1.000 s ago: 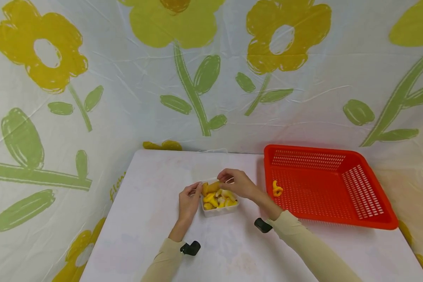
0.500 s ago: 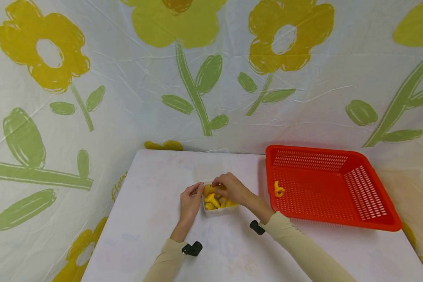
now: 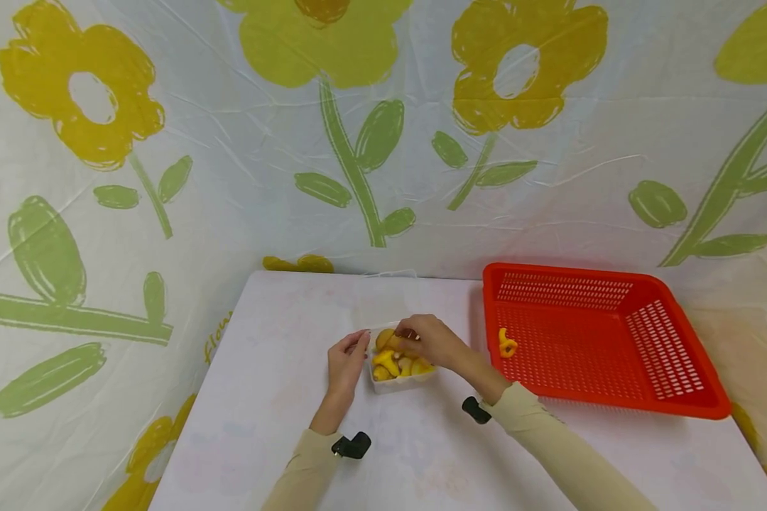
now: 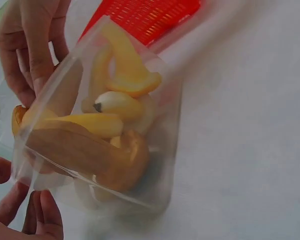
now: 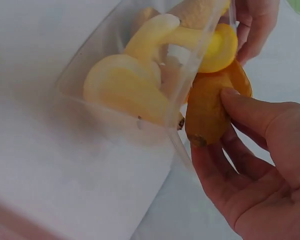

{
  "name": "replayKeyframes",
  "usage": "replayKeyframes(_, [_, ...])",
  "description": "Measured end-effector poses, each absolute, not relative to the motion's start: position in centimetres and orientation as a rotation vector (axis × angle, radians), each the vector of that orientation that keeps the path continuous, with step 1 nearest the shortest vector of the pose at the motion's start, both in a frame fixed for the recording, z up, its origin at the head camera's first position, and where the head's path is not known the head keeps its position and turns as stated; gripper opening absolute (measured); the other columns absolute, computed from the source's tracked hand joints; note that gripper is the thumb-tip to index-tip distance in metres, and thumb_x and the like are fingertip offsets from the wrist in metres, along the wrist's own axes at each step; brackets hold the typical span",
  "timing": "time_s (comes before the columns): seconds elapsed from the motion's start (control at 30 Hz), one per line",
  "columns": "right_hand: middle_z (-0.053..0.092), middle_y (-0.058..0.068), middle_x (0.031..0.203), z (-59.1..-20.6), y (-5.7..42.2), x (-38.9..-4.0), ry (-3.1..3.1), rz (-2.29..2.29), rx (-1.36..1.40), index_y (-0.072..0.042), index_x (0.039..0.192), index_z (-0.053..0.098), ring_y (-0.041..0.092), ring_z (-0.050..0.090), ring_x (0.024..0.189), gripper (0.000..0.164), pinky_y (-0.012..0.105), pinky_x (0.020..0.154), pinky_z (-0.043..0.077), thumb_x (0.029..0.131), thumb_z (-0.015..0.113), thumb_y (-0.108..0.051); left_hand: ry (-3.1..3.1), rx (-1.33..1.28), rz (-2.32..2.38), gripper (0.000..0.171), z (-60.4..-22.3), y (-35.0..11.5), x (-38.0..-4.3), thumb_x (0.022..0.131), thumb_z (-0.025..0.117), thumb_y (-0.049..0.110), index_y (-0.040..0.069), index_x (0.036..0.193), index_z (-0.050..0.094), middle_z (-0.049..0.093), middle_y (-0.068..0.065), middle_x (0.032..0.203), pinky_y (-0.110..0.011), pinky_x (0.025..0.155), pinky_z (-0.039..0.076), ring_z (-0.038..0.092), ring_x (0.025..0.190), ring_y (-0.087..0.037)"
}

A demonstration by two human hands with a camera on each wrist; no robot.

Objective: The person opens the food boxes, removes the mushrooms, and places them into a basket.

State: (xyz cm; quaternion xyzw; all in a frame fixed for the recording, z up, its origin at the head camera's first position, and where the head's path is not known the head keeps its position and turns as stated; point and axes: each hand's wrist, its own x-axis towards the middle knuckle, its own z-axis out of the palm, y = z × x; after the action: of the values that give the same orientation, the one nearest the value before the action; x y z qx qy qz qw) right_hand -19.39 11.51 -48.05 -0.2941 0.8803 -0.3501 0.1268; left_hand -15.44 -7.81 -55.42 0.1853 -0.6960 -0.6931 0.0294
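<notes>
A clear plastic box (image 3: 393, 386) stands on the table, filled with several yellow mushrooms (image 3: 387, 362) that look like chanterelles. My left hand (image 3: 345, 370) holds the box at its left side, thumb and fingertips at the rim. Over the back of the box, my right hand (image 3: 437, 343) pinches a brownish-orange mushroom (image 5: 208, 107) between thumb and fingers, its stem end pointing down in the right wrist view. Through the clear wall, the left wrist view shows pale yellow mushrooms (image 4: 125, 75) and a long brown one (image 4: 75, 147) inside.
A red perforated basket (image 3: 575, 348) is to the right, with one small yellow mushroom (image 3: 507, 345) by its left wall. The box's transparent lid (image 3: 383, 301) lies open behind it. A flower-printed sheet (image 3: 230, 142) hangs behind the table.
My right hand dipped left over the box, then drew back slightly right with the brownish mushroom in its fingers. My left hand stays at the box's left side.
</notes>
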Motion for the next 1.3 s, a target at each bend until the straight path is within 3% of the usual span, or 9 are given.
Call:
replayKeyframes(0.1, [0.072,0.01,0.103,-47.7,12.2,-19.4,2.522,-1.085,-0.843,0.002,0.112,0.071,0.02,0.064,0.09,0.018,0.029,0.084,0.058,0.096,0.071,-0.006,-2.147,0.582,-2.152,0.031,-55.0,-7.8,-15.6,0.1,0.07,0.023,-0.003,0.116,0.074,0.072,-0.019,0.106,-0.026,0.074,0.056,0.065,0.088,-0.034])
replayKeyframes(0.4, [0.073,0.009,0.105,-46.6,14.3,-19.9,2.481,-1.199,-0.788,0.001,0.114,0.072,0.021,0.064,0.093,0.021,0.03,0.084,0.058,0.096,0.073,-0.011,-2.139,0.63,-2.156,0.031,-54.6,-7.5,-16.1,0.097,0.074,0.024,-0.003,0.112,0.074,0.071,-0.013,0.103,-0.019,0.067,0.052,0.064,0.091,-0.035])
replayKeyframes(0.93, [0.07,0.01,0.105,-44.3,21.4,-20.5,2.524,-1.258,-0.477,-0.001,0.116,0.073,0.027,0.066,0.095,0.025,0.03,0.079,0.06,0.096,0.075,-0.016,-2.057,0.79,-2.266,0.029,-54.4,-7.7,-16.5,0.095,0.076,0.023,-0.002,0.111,0.075,0.071,-0.017,0.1,-0.021,0.061,0.052,0.058,0.076,-0.019])
replayKeyframes(1.3, [0.069,0.015,0.114,-43.4,27.1,-20.6,2.518,-1.263,-0.329,0.001,0.127,0.067,0.032,0.063,0.104,0.036,0.028,0.082,0.059,0.099,0.072,-0.021,-2.03,0.816,-2.33,0.03,-54.5,-8.0,-16.7,0.095,0.077,0.025,-0.001,0.11,0.075,0.067,-0.02,0.102,-0.028,0.069,0.056,0.056,0.079,-0.021])
